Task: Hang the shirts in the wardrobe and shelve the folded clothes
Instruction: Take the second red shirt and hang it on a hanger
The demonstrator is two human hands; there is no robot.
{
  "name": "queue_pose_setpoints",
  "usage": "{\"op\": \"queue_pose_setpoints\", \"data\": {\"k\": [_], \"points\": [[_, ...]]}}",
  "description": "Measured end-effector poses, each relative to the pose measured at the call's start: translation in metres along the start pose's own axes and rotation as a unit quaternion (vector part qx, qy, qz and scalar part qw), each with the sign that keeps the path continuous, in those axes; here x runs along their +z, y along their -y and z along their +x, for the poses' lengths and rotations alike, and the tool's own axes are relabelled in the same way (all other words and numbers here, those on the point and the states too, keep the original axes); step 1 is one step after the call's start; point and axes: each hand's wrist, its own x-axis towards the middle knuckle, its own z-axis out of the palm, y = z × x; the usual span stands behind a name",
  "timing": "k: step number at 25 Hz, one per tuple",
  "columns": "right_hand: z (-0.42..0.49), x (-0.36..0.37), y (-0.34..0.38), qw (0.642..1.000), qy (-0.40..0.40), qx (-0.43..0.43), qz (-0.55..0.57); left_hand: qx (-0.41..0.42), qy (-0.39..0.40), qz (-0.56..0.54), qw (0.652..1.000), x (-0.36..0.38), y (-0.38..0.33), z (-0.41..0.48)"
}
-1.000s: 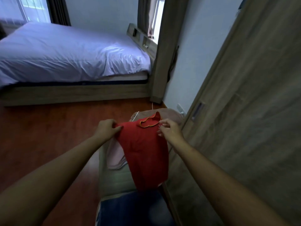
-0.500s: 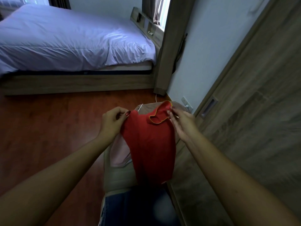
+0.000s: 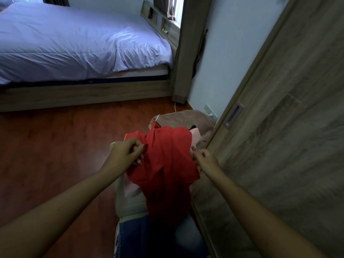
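Observation:
A red shirt with orange trim hangs bunched between my two hands, above a row of clothes on the floor. My left hand pinches its left side. My right hand grips its right edge. Below it lie a pink garment, a pale green one, blue jeans and a brown garment at the far end. The wardrobe's wooden sliding door, closed, stands just right of my right hand.
A bed with a lilac duvet fills the far left on a wooden frame. Bare wooden floor stretches left of the clothes. A white cable runs along the floor towards a wall socket by the wardrobe's corner.
Both hands have moved down the red shirt and gathered it; the collar has flopped over to the far side and the fabric is now bunched. The camera has tilted down.

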Motion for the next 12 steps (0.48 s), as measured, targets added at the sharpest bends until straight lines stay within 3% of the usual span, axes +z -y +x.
{"op": "queue_pose_setpoints", "data": {"k": [3, 6, 9, 12], "points": [[0.005, 0.012, 0.042, 0.993, -0.034, -0.088, -0.072, 0.014, -0.096, 0.106, 0.99, -0.006, -0.012, 0.02], [-0.011, 0.013, 0.058, 0.976, -0.036, -0.201, -0.081, -0.012, -0.098, 0.205, 0.974, -0.015, -0.012, 0.046], [-0.046, -0.014, 0.033, 0.952, -0.087, -0.289, -0.046, -0.116, -0.003, 0.284, 0.952, -0.019, 0.001, 0.074], [-0.049, -0.038, -0.023, 0.966, -0.136, -0.212, -0.054, -0.202, 0.102, 0.263, 0.938, -0.013, -0.003, 0.087]]}}
